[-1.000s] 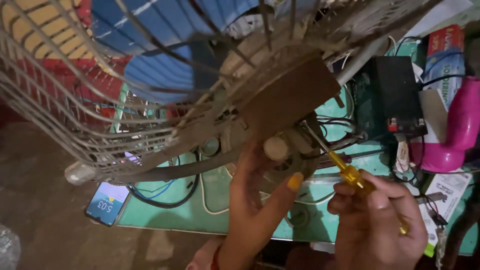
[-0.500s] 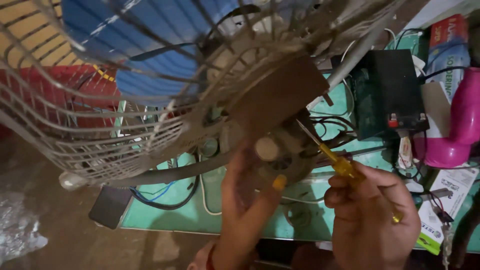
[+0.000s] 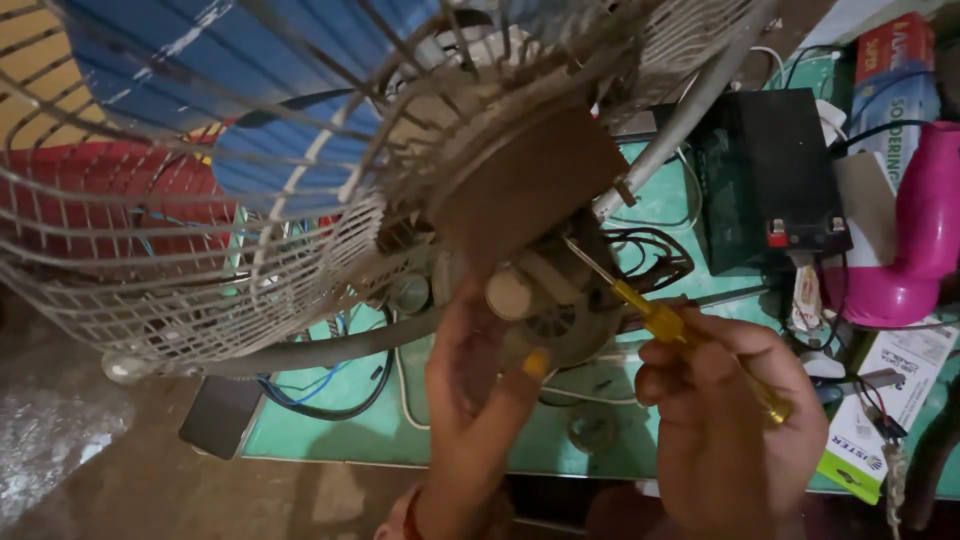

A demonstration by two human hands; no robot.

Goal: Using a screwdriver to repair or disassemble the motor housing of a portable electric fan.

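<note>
Head view of a fan under repair. The left hand [image 3: 470, 400] reaches up from below, its grip spread and cupped against the underside of the fan motor housing [image 3: 545, 300], the thumb lying on the housing's lower edge beside a round cream-coloured knob [image 3: 510, 293]. The right hand [image 3: 725, 410] has its grip pressed together around the yellow handle of a screwdriver [image 3: 650, 318]. The screwdriver's long axis runs diagonally, from the handle at lower right up and to the left, where the thin metal shaft ends at the upper right side of the motor housing; whether the tip is seated in a screw cannot be told. The housing thus lies up and to the left of the right hand and directly above the left hand, which is the nearer and in contact. A wire fan guard [image 3: 200, 260] enclosing blue blades [image 3: 190, 70] fills the upper left, tilted over the green tabletop [image 3: 330, 435]. On the tabletop to the right stand a black battery [image 3: 765, 170] and a pink hair dryer [image 3: 920, 240]; loose wires [image 3: 640, 255] lie behind the motor.
</note>
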